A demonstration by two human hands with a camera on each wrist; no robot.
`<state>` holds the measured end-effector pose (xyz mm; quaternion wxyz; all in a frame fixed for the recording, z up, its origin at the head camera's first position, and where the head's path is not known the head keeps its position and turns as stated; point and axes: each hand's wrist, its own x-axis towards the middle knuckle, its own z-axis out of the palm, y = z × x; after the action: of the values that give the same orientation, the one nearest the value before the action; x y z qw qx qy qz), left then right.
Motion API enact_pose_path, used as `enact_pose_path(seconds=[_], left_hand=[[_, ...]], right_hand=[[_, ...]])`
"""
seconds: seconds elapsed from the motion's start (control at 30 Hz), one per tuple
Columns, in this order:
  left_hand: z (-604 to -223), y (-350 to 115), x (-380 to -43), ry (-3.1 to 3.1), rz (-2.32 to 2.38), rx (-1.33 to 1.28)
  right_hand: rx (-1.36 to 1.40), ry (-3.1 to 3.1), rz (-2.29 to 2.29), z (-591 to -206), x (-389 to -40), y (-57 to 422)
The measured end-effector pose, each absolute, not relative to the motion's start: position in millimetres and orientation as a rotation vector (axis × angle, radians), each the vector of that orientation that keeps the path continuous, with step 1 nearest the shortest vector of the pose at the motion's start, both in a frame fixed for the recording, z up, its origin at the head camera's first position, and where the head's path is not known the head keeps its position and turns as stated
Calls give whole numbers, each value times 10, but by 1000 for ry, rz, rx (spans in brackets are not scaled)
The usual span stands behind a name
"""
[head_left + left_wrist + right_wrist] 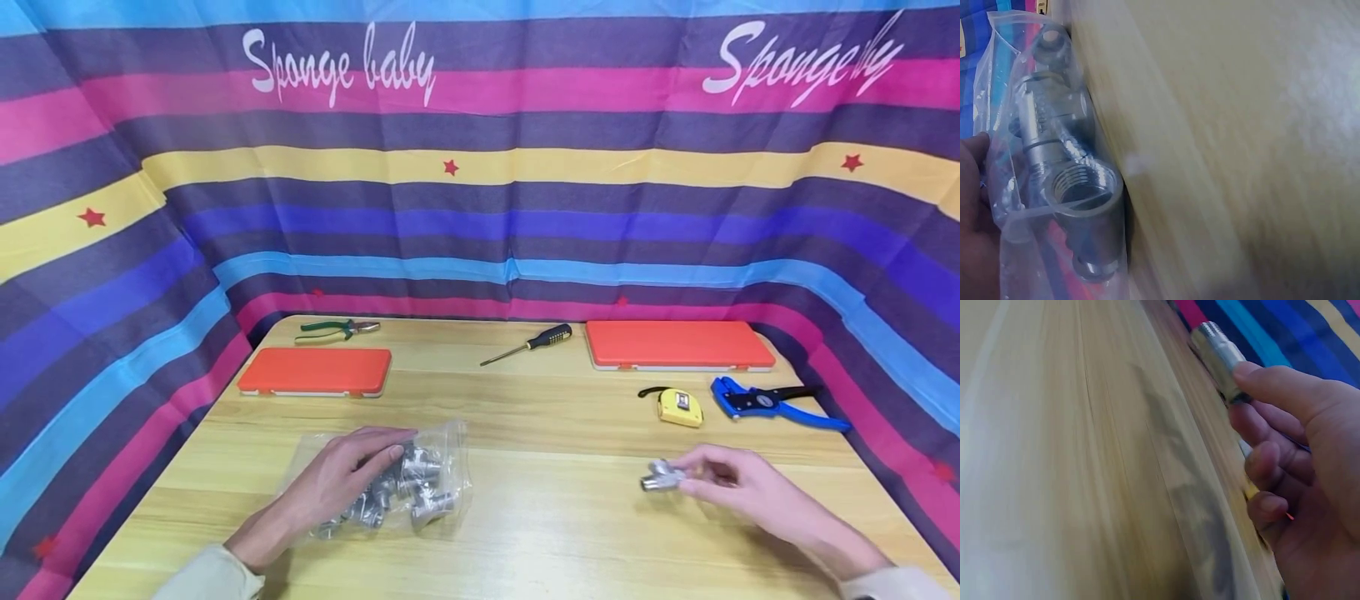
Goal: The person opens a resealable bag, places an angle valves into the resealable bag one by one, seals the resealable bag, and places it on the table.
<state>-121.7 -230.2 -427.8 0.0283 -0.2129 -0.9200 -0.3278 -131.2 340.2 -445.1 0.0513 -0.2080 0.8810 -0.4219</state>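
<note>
A clear plastic bag (459, 440) lies at the front left of the table, with several silver metal pipe tee fittings (433, 505) inside. My left hand (341, 467) lies over the bag and grips its plastic between thumb and fingers. Up close in the left wrist view, one fitting (1094, 231) shows its threaded opening through the film. On the right, my right hand (738, 483) pinches a single metal pipe fitting (660, 477) by one end, just above the table. The right wrist view shows this fitting (1219, 359) between thumb and forefinger, with the other fingers curled below.
Behind the left hand are a red case (315, 371) and green-handled pliers (341, 329). A screwdriver (528, 343) lies back centre. A larger red case (678, 344), yellow tape measure (680, 407) and blue wire stripper (776, 404) are at right. A striped curtain (480, 196) surrounds the table.
</note>
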Motion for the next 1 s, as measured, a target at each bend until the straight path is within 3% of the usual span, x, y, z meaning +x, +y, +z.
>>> enact_pose_path(seconds=[0.27,0.53,1.0], left_hand=[[-4286,-2314,-1204,-2860,-1020,-635],[-4283,-2319,-1215,-2848,-1031,-645],[-4305,-2292,-1210,-2821,-1004,-670]], right_hand=[[-724,2554,-1375,-4442,-1611,2252],[-836,2462,-1418,-4466,-1660,1290],[-952,2509,-1344,-4648,-1572,559]])
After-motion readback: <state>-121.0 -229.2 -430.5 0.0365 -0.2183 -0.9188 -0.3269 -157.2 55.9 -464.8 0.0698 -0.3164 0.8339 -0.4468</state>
